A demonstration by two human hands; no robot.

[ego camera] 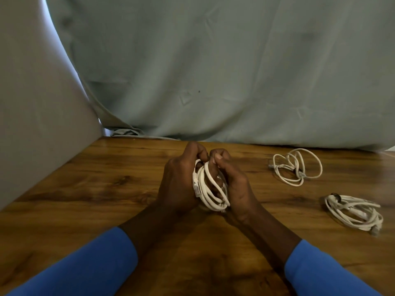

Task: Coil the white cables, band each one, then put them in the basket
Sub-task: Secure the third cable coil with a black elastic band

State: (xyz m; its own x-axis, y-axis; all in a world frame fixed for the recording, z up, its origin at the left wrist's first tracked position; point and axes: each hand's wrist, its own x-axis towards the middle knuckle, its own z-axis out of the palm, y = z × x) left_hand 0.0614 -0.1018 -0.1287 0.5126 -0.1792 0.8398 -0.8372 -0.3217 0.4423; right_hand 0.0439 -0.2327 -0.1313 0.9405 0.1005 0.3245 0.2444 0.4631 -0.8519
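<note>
**A:** How many white cables do you count?

**B:** Three. One is the held coil (210, 189), gripped between two hands over the middle of the wooden table (85, 189). The other two lie on the table, well off to the right.

**A:** What are the hands doing?

**B:** The left hand (179, 184) is curled round the coil's left side, next to a clear plug (197, 191). The right hand (234, 189) is curled round the right side. The fingertips of both hands meet at the top of the loops. I cannot tell whether a band sits there.

**A:** And the two lying flat?

**B:** The far coil (310, 159) is loose and wide, with a dark band (297, 170) round its strands. The near coil (352, 212) is tighter, with a black band (334, 196) at its upper left end. The two are apart and do not touch.

**A:** Anything else?

**B:** Two blue sleeves (89, 265), one grey-green cloth (213, 60) hanging behind the table, and one pale panel (32, 103) on the left
</note>
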